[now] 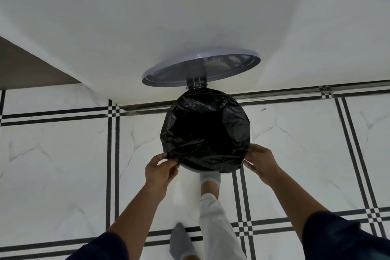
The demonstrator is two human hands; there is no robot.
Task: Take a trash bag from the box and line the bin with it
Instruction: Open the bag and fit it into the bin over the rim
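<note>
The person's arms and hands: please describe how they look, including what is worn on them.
Both hands, left and right, are bare: no gloves, rings or watch visible. The forearms are uncovered. Dark navy short sleeves cover the upper arms at the frame's bottom edge.

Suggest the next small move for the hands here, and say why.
Probably pull the bag's near edge down over the rim. The black trash bag already covers the mouth of the bin under the raised lid. The left hand and right hand pinch its near edge on either side, and a pale strip of bin shows just below that edge.
</note>
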